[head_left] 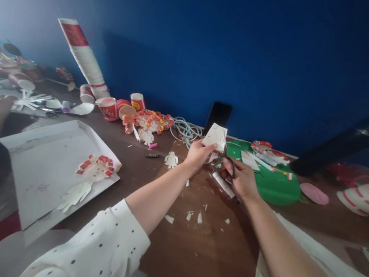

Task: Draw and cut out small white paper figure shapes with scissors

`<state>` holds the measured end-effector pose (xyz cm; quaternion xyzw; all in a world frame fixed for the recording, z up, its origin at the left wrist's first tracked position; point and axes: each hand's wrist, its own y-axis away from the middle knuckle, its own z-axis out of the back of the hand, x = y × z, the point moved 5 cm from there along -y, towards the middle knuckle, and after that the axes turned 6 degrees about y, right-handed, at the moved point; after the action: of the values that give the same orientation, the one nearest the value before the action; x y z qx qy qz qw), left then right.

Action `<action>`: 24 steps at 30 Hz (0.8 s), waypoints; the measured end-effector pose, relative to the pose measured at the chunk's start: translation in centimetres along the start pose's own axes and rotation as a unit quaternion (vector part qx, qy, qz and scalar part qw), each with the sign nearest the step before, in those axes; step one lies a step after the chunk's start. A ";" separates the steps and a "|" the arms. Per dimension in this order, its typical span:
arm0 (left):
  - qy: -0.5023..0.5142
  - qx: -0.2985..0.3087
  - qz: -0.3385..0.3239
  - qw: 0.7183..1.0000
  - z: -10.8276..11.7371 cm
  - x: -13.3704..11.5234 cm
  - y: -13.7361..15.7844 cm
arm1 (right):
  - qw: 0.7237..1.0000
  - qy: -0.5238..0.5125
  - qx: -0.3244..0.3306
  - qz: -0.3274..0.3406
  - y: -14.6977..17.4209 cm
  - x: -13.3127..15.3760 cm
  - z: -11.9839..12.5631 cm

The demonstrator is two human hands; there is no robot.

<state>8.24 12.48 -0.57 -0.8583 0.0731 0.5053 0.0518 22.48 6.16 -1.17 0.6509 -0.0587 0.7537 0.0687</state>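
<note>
It's a craft table (pixel 186 263) here — paper scraps (pixel 200 218) littering it, a tall stack of paper cups (pixel 88 66), cut-out paper doll (pixel 171 160), scissors (pixel 226 152) in play — by a blue wall (pixel 280 56)!

White paper (pixel 215 137); black scissors (pixel 233 168); black-dotted white sleeve (pixel 102 244); green disc (pixel 280 188); blue wall (pixel 195 46)

Worktop (pixel 188 250) along a blue wall (pixel 195 46). A black phone (pixel 220 112) stands near a looped pale-blue cord (pixel 185 132); at left, a tall cup stack (pixel 88 64) tilts; at right, a pink oval (pixel 314 193) lies beside a green sheet (pixel 277 190).
</note>
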 end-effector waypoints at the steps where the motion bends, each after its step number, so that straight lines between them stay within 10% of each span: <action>1: 0.002 0.001 -0.001 1.000 0.0 0.0 0.0 | 1.000 0.000 -0.002 -0.001 0.0 0.0 0.0; 24: 0.040 -0.002 0.015 0.999 -0.5 -0.3 0.4 | 1.000 0.024 -0.002 0.010 0.4 1.0 -0.3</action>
<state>8.42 12.01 -0.04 -0.8766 0.0874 0.4715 0.0393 21.97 5.85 -0.22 0.6321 -0.0655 0.7695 0.0640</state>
